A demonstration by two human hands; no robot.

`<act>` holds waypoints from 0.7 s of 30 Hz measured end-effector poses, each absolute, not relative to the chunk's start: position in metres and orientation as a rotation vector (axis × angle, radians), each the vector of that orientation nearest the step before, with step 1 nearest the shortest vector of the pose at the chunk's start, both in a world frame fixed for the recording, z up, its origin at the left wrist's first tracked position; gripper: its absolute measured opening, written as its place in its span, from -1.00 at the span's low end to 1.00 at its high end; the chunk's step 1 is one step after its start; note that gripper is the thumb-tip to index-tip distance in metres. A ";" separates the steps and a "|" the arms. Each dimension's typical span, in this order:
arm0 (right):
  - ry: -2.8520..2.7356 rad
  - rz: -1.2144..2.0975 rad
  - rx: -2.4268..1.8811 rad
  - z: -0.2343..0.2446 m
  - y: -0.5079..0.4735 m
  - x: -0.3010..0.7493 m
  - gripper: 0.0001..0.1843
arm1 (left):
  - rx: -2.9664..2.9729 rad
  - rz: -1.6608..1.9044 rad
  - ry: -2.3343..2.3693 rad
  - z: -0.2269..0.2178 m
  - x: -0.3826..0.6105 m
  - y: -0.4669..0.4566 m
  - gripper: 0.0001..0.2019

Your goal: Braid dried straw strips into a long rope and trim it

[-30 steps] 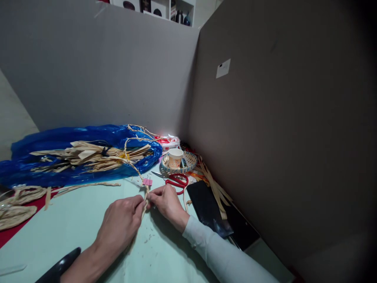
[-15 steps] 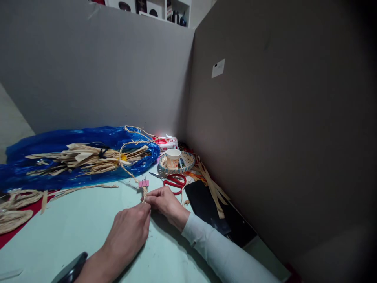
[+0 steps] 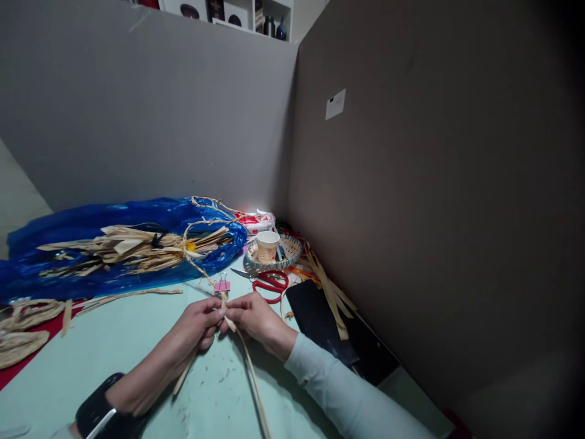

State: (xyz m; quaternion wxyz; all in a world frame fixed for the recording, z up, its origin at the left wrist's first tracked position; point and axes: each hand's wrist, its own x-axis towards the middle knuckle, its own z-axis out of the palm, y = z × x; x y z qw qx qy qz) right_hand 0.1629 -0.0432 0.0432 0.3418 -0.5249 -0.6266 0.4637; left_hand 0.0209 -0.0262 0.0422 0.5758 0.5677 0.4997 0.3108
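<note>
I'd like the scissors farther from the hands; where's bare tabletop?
Widest tabletop patch: between the left hand, red cloth and the fibre strand before the blue plastic bag. Smaller, specked: near side, between two loose strips. Crowded: farther right, around scissors, woven basket, black flat item.

A pale green tabletop [image 3: 114, 338] bears a blue bag [image 3: 105, 213], red-handled scissors [image 3: 270, 285] and a woven basket [image 3: 293, 258].

A pale sleeve [image 3: 351, 387] and black wristband [image 3: 95, 399] show.
</note>
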 end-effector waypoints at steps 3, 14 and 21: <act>-1.825 0.992 -1.438 0.049 -0.047 0.168 -0.74 | 1.283 0.751 1.197 0.041 0.020 -0.026 -0.67; -2.082 0.445 -1.728 0.062 -0.063 0.160 -0.72 | 1.223 0.825 1.263 0.031 0.016 -0.026 -0.69; -2.153 0.370 -1.725 0.054 -0.068 0.156 -0.71 | 1.190 0.758 1.189 0.022 0.008 -0.018 -0.63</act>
